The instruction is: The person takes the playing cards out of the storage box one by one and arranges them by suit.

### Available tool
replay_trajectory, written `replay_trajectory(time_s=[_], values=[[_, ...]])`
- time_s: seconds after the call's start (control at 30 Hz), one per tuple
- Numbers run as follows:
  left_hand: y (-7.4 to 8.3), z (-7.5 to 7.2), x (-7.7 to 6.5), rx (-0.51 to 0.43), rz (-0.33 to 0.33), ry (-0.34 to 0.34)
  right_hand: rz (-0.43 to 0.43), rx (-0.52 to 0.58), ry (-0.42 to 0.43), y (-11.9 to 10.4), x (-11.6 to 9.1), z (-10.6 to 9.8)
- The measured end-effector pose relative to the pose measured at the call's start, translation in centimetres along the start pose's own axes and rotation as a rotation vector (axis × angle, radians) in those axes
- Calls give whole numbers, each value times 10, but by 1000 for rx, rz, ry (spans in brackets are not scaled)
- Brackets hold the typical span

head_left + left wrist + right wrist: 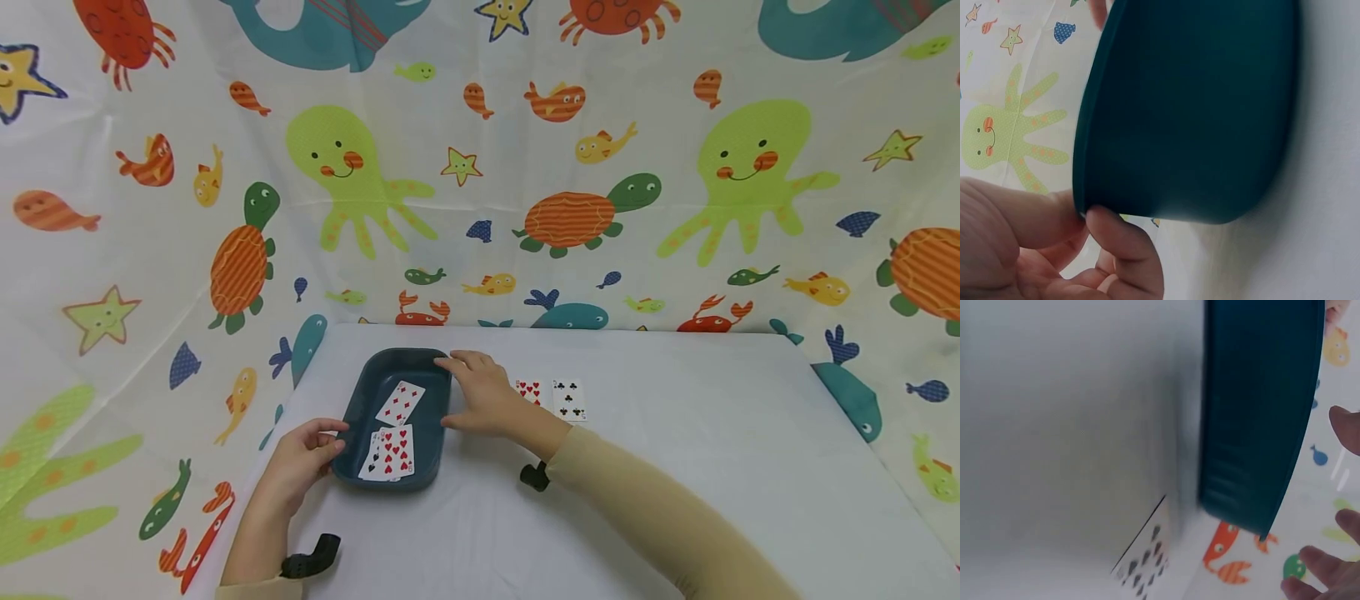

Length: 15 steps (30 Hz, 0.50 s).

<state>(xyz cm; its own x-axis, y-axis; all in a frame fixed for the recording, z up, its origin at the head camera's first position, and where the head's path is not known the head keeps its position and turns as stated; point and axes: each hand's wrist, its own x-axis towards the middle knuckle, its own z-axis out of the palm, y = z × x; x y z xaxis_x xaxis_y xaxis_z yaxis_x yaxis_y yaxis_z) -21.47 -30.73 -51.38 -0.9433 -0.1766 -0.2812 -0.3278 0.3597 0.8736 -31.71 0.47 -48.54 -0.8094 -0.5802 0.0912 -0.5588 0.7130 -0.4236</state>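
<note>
A dark teal tray [431,417] stands on the white table, with several playing cards inside. One is a diamonds card [401,402]; lower down, a hearts card [397,450] overlaps a spades card [370,463]. My left hand [297,462] pinches the tray's left rim between thumb and finger, as the left wrist view confirms. Over at the right rim is my right hand [483,396], its fingers spread and extended; the right wrist view shows its fingertips [1313,555] apart from the wall. Beyond that hand lie another hearts card [528,390], partly covered by it, and a clubs card [569,400].
The white table [675,433] extends to the right of the cards. Behind it and along the left hangs a curtain [465,275] printed with sea animals. A black wrist strap device [311,557] sits on the left wrist, and another [535,477] on the right.
</note>
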Motion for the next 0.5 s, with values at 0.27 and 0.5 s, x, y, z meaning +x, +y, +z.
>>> replay_trajectory(time_s=[0.27,0.5], values=[[-3,1,1,-13,-12,-11,-39,-36,-9,-28,15,15],[-1,0,0,-11,-5,-10,-74,-86,-20,-48,34,29]])
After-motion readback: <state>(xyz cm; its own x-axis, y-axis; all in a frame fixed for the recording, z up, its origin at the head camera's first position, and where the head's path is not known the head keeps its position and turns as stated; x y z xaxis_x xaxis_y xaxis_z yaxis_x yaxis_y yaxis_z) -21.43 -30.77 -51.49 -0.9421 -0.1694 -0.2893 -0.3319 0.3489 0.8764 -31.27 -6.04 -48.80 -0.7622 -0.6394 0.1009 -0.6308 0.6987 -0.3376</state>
